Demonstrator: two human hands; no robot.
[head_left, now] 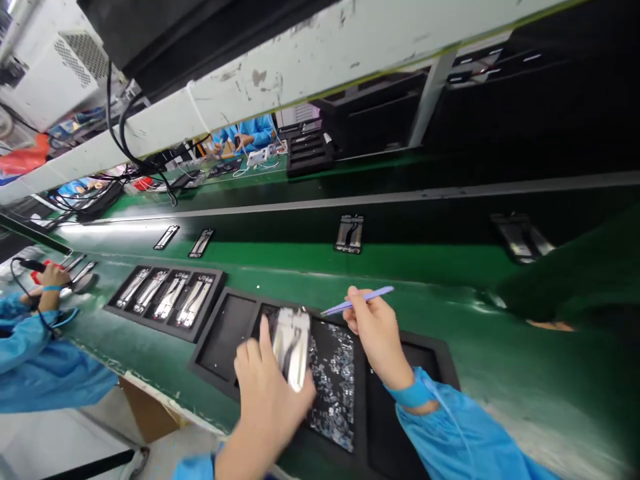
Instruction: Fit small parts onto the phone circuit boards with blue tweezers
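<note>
Silvery face up, gripped the frame [291, 347] in the left hand [267, 393] over the black tray [224, 333], likely for easy access. Pinched purple tweezers [357, 300] in the right hand [377, 337], tips clear.

Occupied at centre of tray [225, 333] by left hand [267, 393] with metal part [291, 347], and by right hand [377, 333] with tweezers [357, 301]. Narrow between the two, over loose bits [333, 380]. Open into left and right pockets of tray, both bare. Crowded to left by second tray [165, 297], just beside, four pockets filled. Farther left, taken up by co-worker's hand [47, 277]. Wide open to right over green bench [500, 373]. Bounded far right by dark blurred shape [575, 280], not identifiable. Passable ahead to belt [425, 227], between scattered parts [349, 233] lying well apart. Capped above by white beam [300, 67] with hanging cables [130, 147].
</note>
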